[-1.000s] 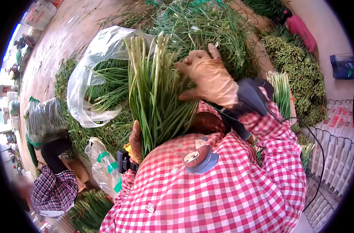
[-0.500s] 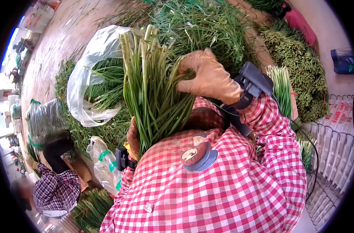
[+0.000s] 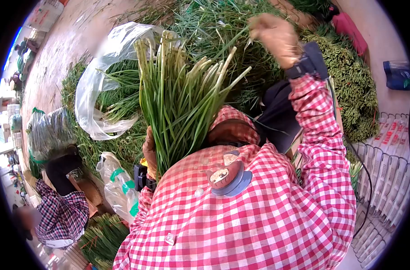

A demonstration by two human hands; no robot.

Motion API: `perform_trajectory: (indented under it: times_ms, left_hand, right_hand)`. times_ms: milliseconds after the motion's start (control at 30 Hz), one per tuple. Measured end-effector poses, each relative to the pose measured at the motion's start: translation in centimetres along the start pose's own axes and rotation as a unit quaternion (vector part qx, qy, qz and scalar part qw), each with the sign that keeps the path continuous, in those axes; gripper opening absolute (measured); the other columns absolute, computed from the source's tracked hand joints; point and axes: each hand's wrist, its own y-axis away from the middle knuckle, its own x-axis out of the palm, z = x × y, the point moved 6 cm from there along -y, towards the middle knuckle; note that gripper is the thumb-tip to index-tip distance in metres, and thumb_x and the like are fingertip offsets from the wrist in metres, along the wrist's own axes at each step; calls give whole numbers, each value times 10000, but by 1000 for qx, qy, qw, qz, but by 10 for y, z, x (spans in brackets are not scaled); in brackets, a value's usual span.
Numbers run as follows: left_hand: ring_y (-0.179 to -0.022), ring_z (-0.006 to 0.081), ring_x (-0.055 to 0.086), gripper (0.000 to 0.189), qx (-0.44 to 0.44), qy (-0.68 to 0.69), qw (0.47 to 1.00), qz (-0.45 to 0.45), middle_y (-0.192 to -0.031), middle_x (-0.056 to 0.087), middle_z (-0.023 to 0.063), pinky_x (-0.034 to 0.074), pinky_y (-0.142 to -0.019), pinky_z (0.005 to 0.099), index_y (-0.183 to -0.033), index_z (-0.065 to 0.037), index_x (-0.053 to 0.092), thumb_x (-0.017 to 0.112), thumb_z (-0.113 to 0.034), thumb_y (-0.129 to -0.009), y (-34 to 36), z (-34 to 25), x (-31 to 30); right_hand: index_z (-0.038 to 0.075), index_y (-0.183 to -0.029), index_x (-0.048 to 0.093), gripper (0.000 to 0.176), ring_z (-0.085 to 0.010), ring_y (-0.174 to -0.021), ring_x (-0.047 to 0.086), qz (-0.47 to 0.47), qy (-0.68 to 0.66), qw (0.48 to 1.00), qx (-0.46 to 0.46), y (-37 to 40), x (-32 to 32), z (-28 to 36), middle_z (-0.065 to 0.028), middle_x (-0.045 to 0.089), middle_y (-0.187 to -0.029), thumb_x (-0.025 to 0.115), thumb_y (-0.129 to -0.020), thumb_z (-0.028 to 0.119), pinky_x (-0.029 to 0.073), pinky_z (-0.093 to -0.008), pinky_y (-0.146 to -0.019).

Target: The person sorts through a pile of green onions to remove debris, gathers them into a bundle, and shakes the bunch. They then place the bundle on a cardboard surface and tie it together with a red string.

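Observation:
A thick bundle of long green stalks (image 3: 173,103), with pale cut ends upward, leans against the chest in the middle. My left hand (image 3: 149,150), in a brown glove, is closed around its lower left side, partly hidden by the leaves. Up and to the right, clear of the bundle, my right hand (image 3: 274,38) is gloved too and slightly blurred, its fingers pinched together. A thin green blade (image 3: 234,41) trails from its fingertips over a large heap of loose greens (image 3: 200,22).
An open clear plastic bag (image 3: 85,96) with greens lies left of the bundle. Nearer is a bag with green tape (image 3: 117,180). Another person (image 3: 63,211) sits at the lower left. At the right are a pile of green bunches (image 3: 353,85) and stacked white crates (image 3: 389,166).
My right hand has left the bundle and moved up and right over the heap. The bundle's upper right stalks now fan outward. My left hand keeps its hold.

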Motion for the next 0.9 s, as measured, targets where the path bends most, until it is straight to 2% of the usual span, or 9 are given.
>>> perform_trajectory:
  times_ms: [100,167,233,300,333,500,733,833,900]
  left_hand:
    - [-810,125,640,394,-104,49,992,-44,-979,673,54,539,-713,259,-1099,-49,631,537,-395,-936,6,4,14]
    - [-787,117,609,409,-160,68,983,-66,-925,662,32,506,-706,259,-1062,-82,642,546,-452,-917,-5,15,-16]
    - [-848,102,570,388,-61,-84,992,-70,-980,632,1,470,-753,259,-1082,-90,630,531,-434,-933,0,-18,1]
    - [-965,113,559,343,-148,3,987,-63,-1062,614,3,463,-849,270,-1170,-68,587,531,-327,-953,-7,6,-18]
    - [-991,128,572,283,-148,143,976,-70,-1086,623,12,474,-866,292,-1174,-86,589,557,-247,-943,0,-3,-1]
    - [-986,211,636,325,-174,327,929,-19,-1127,647,86,519,-868,371,-1230,-91,565,538,-241,-943,11,-21,31]
    - [-878,218,668,333,-192,379,905,22,-1063,673,116,547,-797,348,-1167,-37,604,539,-267,-936,9,-5,24]
    - [-818,220,677,321,-194,410,886,95,-1020,684,127,555,-777,341,-1120,-27,634,572,-261,-910,20,-12,44]
    - [-743,197,668,319,-215,305,927,19,-912,700,95,542,-703,335,-1076,0,645,580,-261,-904,29,-14,45]
  right_hand:
    - [60,-1058,623,233,-243,-759,631,-137,315,936,-79,20,-37,-64,-101,657,-831,562,-886,204,485,-368,-646]
    - [76,-1038,602,281,-319,-708,623,-196,420,874,-148,25,-23,-29,-129,631,-720,477,-948,311,448,-473,-558]
    - [37,-1011,610,344,-319,-706,616,93,128,983,88,52,16,11,-149,626,-745,463,-945,340,492,-405,-650]
    - [12,-831,563,298,-176,-569,612,167,-191,966,36,82,54,73,-86,617,-673,564,-935,291,487,-294,-526]
    - [5,-948,553,285,-144,-600,599,222,-308,911,159,101,81,65,-58,612,-714,655,-881,263,483,-270,-533]
    - [-30,-1079,485,386,-169,-700,609,259,-361,870,214,109,122,123,-107,616,-922,713,-837,166,529,-284,-516]
    - [0,-1114,487,312,-94,-476,550,295,-287,889,201,90,96,109,-67,632,-695,630,-899,174,420,-188,-416]
    - [11,-1011,583,194,-60,-490,500,242,-195,946,97,66,73,106,-33,618,-688,600,-924,184,395,-201,-447]
    - [2,-907,626,172,-110,-544,524,215,-108,970,-45,54,64,104,-51,598,-682,575,-935,164,416,-285,-499]
